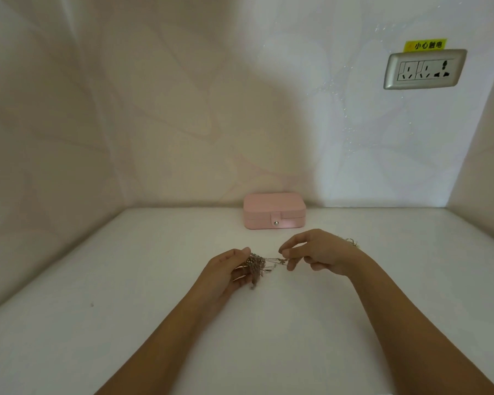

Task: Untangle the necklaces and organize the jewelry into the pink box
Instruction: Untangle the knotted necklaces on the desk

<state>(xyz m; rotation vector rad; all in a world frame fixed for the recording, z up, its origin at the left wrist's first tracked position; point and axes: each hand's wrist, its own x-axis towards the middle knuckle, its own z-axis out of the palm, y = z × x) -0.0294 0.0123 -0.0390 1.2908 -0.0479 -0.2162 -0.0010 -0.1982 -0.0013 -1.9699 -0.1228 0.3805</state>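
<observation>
I see one pale patterned wall [183,109] behind the pink box [274,210] and one white table [126,323] under it. The box, the only one, stands shut at the back of the table against the wall. Its single strap is snapped down over the front by one metal stud [276,222].

Two bare forearms reach toward the box from the near edge. My left hand [228,270] is in front of the box and a little to its left. Its thumb and fingers are curled round one bunched tangle of necklaces [255,265], which is held just above the table. My right hand [322,252] is in front of the box and to its right, pinching thin strands [274,259] drawn out of that tangle between thumb and forefinger. I cannot count the separate chains in the knot.

High to the right of the box, one grey socket panel [425,69] sits on the wall, with one yellow label [425,44] above it.

One small loose piece of jewelry [351,242] lies right of the box, partly hidden behind my right wrist. One dark speck [92,305] lies far to the left and nearer me.
</observation>
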